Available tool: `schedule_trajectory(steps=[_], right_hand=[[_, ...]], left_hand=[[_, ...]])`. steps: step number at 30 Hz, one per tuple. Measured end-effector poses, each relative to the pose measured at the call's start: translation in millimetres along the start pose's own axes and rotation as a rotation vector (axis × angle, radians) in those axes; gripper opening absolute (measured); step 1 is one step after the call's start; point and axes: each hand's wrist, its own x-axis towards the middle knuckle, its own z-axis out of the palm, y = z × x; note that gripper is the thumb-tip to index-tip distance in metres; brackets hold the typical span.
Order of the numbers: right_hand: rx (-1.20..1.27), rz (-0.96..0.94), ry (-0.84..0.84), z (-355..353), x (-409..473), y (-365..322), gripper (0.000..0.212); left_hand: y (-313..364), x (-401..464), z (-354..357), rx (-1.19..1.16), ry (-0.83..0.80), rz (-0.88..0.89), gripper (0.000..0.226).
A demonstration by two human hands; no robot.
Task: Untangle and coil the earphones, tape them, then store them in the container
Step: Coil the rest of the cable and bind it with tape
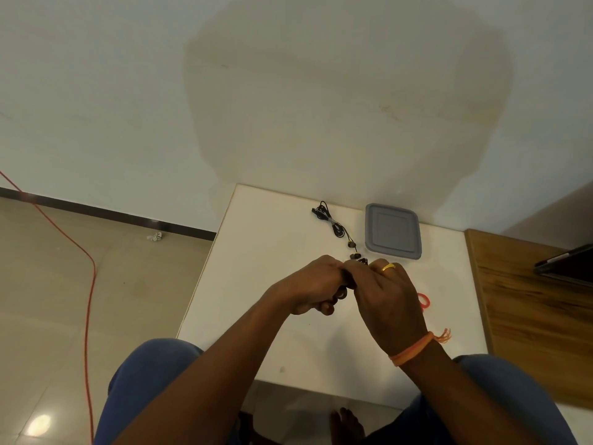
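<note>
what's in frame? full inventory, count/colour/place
earphones: 1, black, bundled, on table left of container
held earphones: 1, black, between both hands, mostly hidden
container: 1, grey, lid on, far side of table
table: 1, white, against wall
red item: 1, on table right of right hand, partly hidden
wood surface: 1, brown, right of table
dark device: 1, on wood surface, cut off by the frame edge
cable: 1, orange-red, on floor at left
crumpled scrap: 1, whitish, floor by skirting
left hand: 1, grips held earphones
right hand: 1, gold ring, orange wrist thread, fingers curled on held earphones
</note>
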Motion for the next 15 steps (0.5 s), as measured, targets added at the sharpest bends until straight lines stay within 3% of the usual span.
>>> schedule_trajectory(steps=[8,12,15], right_hand=[[0.146,0.147,-0.066,2,-2,4,0.033],[0.292,0.264,-0.122,-1,1,6,0.057],[0.323,0.273,-0.150,-4,1,6,0.060]], left_hand=[[2,-2,-6,0.026,-0.016,0.028,0.020],[3,-4,-11,0.079,-0.068,0.056,0.019],[3,-4,-13,0.095,-0.117,0.054,0.020]])
